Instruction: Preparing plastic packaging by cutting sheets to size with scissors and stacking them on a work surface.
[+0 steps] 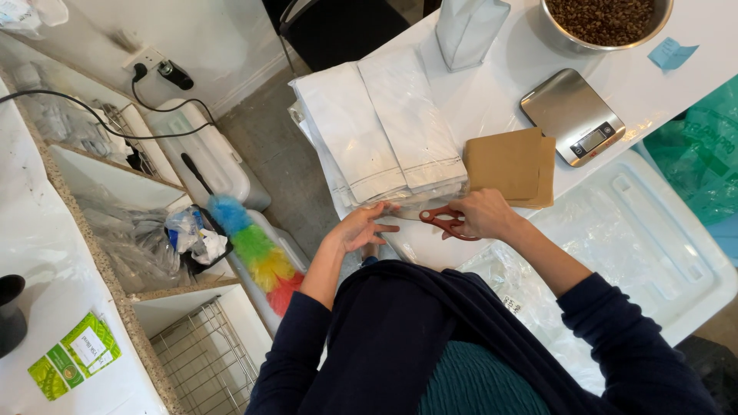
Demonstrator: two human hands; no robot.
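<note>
My right hand [482, 213] grips a pair of red-handled scissors [443, 221] at the near edge of the white table [492, 100]. My left hand [363, 225] lies with fingers apart on the bottom edge of a stack of flat white bags [384, 131], next to the scissors' blades. The blades themselves are mostly hidden between my hands. A stack of brown paper bags [509, 164] sits just beyond my right hand.
A steel kitchen scale [573, 115], a metal bowl of coffee beans [606, 21], an upright white bag [467, 31] and a blue note [670, 54] stand farther back. A clear plastic bin lid [653, 230] is at right. A rainbow duster [250, 242] and shelves [138, 230] are at left.
</note>
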